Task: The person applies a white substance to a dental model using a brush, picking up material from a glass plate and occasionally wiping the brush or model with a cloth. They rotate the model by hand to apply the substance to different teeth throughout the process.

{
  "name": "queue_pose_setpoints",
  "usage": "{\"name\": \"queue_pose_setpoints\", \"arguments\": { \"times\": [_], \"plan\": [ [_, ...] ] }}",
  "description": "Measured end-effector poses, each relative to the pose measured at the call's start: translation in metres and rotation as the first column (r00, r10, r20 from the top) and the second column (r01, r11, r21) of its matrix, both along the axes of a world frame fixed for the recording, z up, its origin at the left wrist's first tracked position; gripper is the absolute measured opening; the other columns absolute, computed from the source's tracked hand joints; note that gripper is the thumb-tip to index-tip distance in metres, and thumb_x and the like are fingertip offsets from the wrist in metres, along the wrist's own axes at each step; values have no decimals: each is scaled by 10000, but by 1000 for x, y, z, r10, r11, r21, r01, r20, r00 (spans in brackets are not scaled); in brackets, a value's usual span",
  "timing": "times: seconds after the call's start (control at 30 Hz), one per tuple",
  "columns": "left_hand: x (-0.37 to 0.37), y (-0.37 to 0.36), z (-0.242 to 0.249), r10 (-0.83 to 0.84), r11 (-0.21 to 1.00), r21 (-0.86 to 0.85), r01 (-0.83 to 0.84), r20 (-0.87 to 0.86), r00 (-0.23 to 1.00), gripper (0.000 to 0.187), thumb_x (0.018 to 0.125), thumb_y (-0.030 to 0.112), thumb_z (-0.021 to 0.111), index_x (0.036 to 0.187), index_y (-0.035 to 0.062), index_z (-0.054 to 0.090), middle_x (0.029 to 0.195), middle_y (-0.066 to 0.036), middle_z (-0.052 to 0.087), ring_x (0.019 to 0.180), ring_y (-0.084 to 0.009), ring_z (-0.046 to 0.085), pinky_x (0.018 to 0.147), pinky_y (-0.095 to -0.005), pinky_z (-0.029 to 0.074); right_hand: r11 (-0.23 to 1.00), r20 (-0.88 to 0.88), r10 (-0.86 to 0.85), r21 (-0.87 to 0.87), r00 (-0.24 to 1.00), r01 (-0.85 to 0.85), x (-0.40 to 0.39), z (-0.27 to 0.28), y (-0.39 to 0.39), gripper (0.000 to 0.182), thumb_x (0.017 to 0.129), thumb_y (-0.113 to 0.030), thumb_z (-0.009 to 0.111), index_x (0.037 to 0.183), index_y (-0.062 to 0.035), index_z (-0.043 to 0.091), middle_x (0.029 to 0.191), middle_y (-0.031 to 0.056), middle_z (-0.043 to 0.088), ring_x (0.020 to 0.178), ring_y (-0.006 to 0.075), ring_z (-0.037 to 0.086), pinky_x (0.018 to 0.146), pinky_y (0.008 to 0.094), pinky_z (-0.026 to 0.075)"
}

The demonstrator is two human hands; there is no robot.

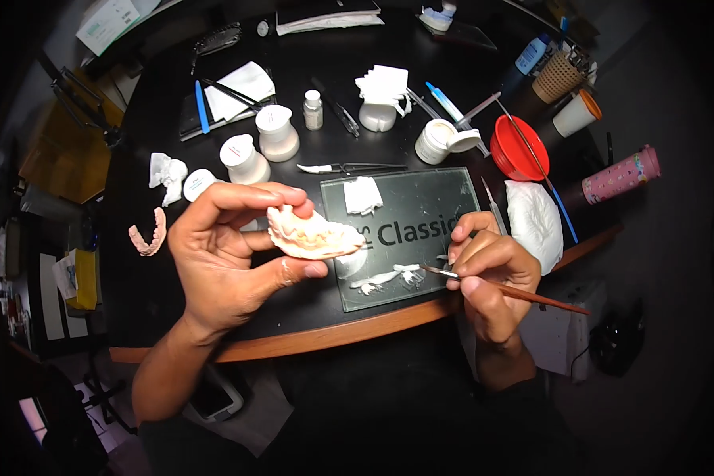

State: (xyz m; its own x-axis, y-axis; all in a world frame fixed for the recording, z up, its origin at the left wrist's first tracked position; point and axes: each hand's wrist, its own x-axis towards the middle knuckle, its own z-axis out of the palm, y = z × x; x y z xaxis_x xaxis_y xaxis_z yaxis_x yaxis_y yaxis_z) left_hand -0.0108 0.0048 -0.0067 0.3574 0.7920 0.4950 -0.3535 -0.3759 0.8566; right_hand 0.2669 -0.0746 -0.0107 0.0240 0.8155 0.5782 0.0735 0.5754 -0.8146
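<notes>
My left hand point(234, 250) is closed round a cream-coloured dental model point(313, 236), with the fingers above it and the thumb below. In my right hand point(496, 270) is a thin brush point(523, 294) with a reddish-brown handle, its fine tip pointing left. The brush tip is over a glass plate point(444, 190) marked "Classic". White paste point(389, 278) is smeared on the plate near its front edge, below the model. A folded white tissue point(362, 196) lies on the plate's upper left part.
White jars point(278, 133) stand behind my left hand, and an open jar point(435, 143) is behind the plate. A red bowl point(518, 147) and a crumpled white cloth point(534, 224) are at the right. A pink dental arch point(148, 235) lies far left.
</notes>
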Motion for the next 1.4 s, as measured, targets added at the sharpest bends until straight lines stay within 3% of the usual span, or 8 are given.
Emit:
{"name": "queue_pose_setpoints", "arguments": {
  "times": [0.07,0.2,0.27,0.3,0.37,0.67,1.4],
  "plan": [
    [3,-3,1,7,999,-51,-7,8,1000,508,692,-167,828,1108,-75,552,1173,-239,636,1105,-278,677,903,-406,642,994,-137,105,1,985,-106,-9,19,7,80,780,-39,650,842,8,632,732,90,628,998,272,578,854,406,565],
    [5,-4,4,3,996,-91,-4,-4,1000,480,690,-149,841,1082,-81,574,1170,-231,640,1099,-267,680,905,-396,642,962,-262,250,-42,932,-270,-36,42,29,94,814,18,624,895,64,616,813,141,628,1127,337,585,937,465,604],
    [5,-4,5,-2,996,-94,1,-8,1000,471,689,-143,846,1074,-81,580,1168,-227,642,1099,-263,680,904,-392,643,939,-296,302,-70,906,-336,-44,46,38,100,806,23,638,897,60,624,803,132,631,1087,324,616,952,476,580],
    [5,-3,5,-4,996,-93,3,-8,1000,469,689,-139,848,1071,-80,582,1165,-225,642,1098,-262,681,904,-390,643,927,-139,372,9,918,-375,-37,41,52,102,796,28,645,894,51,639,800,123,639,1035,307,646,988,485,522],
    [5,-3,6,-1,996,-92,1,-4,1000,469,689,-127,856,1070,-72,588,1152,-212,649,1090,-254,684,893,-380,646,914,-156,405,27,901,-406,-40,38,60,103,786,30,649,888,44,647,799,118,644,1008,295,656,1004,486,487],
    [1,-1,4,-27,998,-62,24,-57,998,545,674,-126,863,1123,-45,565,1184,-225,635,1111,-272,673,921,-403,633,922,-60,381,105,923,-373,-45,37,65,109,736,81,631,828,36,668,728,97,634,705,160,605,1008,528,479],
    [1,0,4,-25,999,-47,22,-62,998,541,678,-95,877,1120,-50,568,1186,-221,639,1111,-273,677,925,-394,631,927,-17,358,125,934,-353,-46,38,66,136,690,88,640,804,31,688,700,94,624,698,166,608,998,532,479]
  ]
}}
